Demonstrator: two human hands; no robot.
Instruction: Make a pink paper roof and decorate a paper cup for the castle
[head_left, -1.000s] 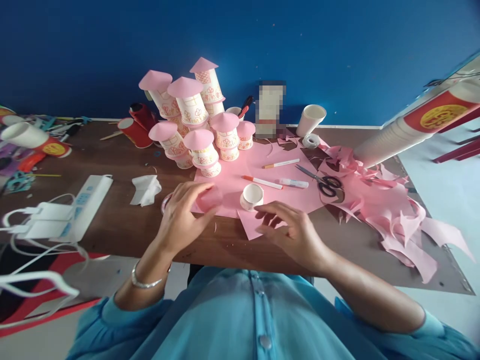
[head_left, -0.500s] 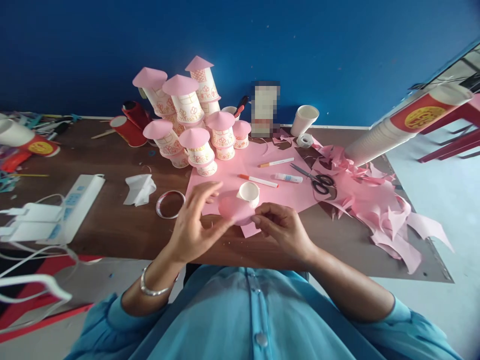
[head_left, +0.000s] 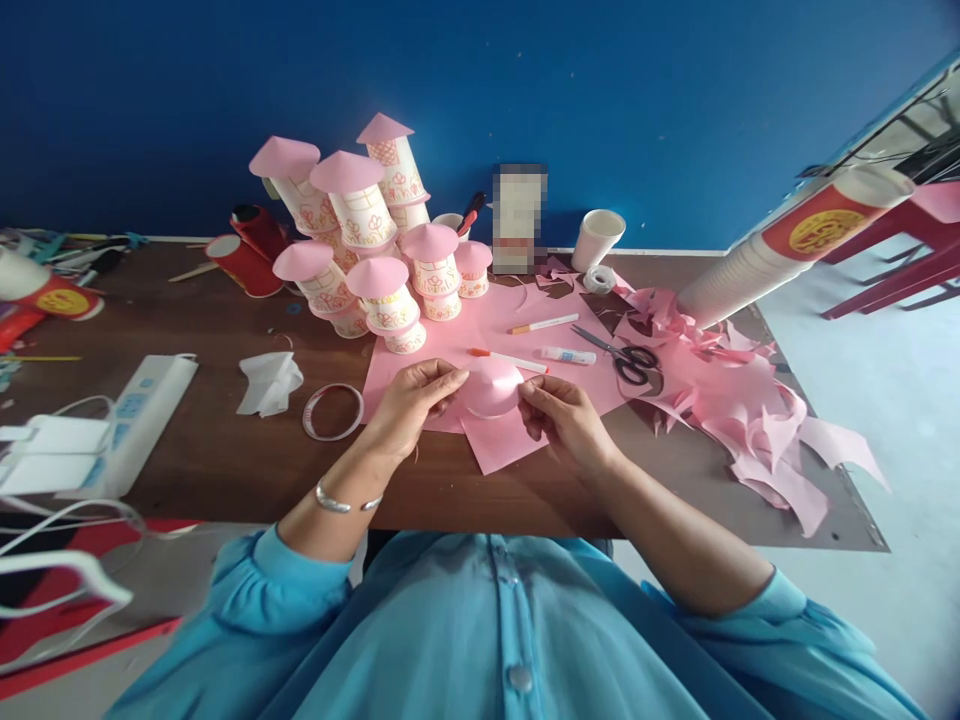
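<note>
I've L fingers (head_left: pixel 452 380) + R fingers (head_left: pixel 531 396) pinching pink cone (head_left: pixel 493 388) edge, 9 & 3 o'clk | risk: uneven pull cd crease it | orange-capped pen (head_left: pixel 529 365) nr 12–1, nudge poss

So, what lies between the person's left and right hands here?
The head view shows a pink paper cone there, its edge held by the left hand on one side and the right hand on the other.

We hold our left hand (head_left: pixel 414 402) and right hand (head_left: pixel 564 418) pinched near the frame's centre, forearms (head_left: pixel 694 540) slanting up from below.
</note>
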